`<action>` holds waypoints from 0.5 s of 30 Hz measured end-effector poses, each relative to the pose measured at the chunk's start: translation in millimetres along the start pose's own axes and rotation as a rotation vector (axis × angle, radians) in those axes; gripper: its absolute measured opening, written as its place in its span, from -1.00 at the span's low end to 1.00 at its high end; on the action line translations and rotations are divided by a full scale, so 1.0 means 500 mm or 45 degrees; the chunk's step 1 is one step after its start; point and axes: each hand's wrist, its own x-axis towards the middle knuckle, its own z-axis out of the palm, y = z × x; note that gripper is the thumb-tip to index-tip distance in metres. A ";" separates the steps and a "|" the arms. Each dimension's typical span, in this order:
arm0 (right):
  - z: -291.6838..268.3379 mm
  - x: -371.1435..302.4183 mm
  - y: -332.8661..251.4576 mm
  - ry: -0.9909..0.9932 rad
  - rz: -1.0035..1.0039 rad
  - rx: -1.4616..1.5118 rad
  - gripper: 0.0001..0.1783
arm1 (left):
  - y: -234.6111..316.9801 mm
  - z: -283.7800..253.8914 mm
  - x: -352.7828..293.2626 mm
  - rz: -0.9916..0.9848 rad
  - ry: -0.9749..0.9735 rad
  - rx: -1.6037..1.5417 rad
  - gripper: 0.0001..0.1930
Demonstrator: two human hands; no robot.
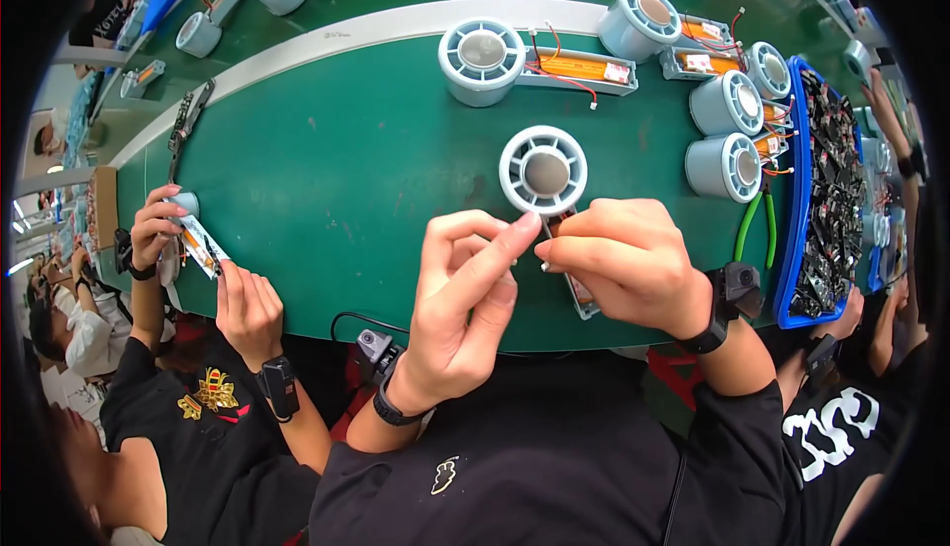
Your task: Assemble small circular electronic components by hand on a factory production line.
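A light-blue handheld fan (545, 172) with a ribbed round head and a silver centre disc lies in front of me. Its open handle (582, 294) points toward me and is mostly covered by my fingers. My right hand (633, 261) is closed in a pinch beside the handle, and a small white plug (546, 267) shows at its fingertips. My left hand (460, 299) is also closed, with the index fingertip just below the fan head. Whatever lies between its fingers is too small and hidden to name.
More fans (482, 61) with orange batteries and loose wires lie at the back and right. Green-handled pliers (757, 225) rest near a blue tray (792, 249) of black parts. At left, a co-worker's hands (247, 314) hold another fan. A pale strip (327, 40) crosses the green table.
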 end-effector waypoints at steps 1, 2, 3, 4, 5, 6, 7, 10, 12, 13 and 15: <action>0.004 -0.002 -0.010 0.066 0.041 -0.001 -0.69 | 0.000 0.002 0.000 -0.015 -0.029 -0.021 -0.52; 0.009 -0.005 -0.018 0.132 0.082 0.000 -0.69 | 0.001 0.007 0.001 -0.005 -0.034 -0.021 -0.52; 0.014 -0.009 -0.025 0.134 0.073 0.003 -0.69 | 0.005 0.013 -0.001 -0.069 -0.032 -0.132 -0.54; 0.020 -0.015 -0.032 0.183 0.108 -0.029 -0.69 | 0.008 0.021 -0.003 -0.135 -0.029 -0.243 -0.55; 0.027 -0.020 -0.038 0.232 0.144 -0.058 -0.68 | 0.009 0.026 -0.004 -0.201 -0.025 -0.354 -0.56; 0.030 -0.024 -0.040 0.279 0.174 -0.091 -0.68 | 0.007 0.032 -0.002 -0.191 -0.016 -0.346 -0.56; 0.031 -0.026 -0.039 0.278 0.157 -0.086 -0.68 | 0.002 0.036 0.001 -0.183 -0.035 -0.400 -0.58; 0.037 -0.029 -0.045 0.440 0.215 -0.096 -0.68 | -0.003 0.040 0.009 -0.143 -0.098 -0.493 -0.61; 0.028 -0.032 -0.065 0.415 0.190 -0.168 -0.68 | 0.011 0.046 0.003 -0.176 -0.045 -0.433 -0.62; 0.027 -0.028 -0.072 0.383 0.172 -0.230 -0.68 | 0.015 0.041 0.002 -0.177 -0.014 -0.394 -0.62; 0.036 -0.013 -0.067 0.385 0.083 -0.326 -0.69 | 0.002 0.023 0.002 -0.149 -0.068 -0.244 -0.61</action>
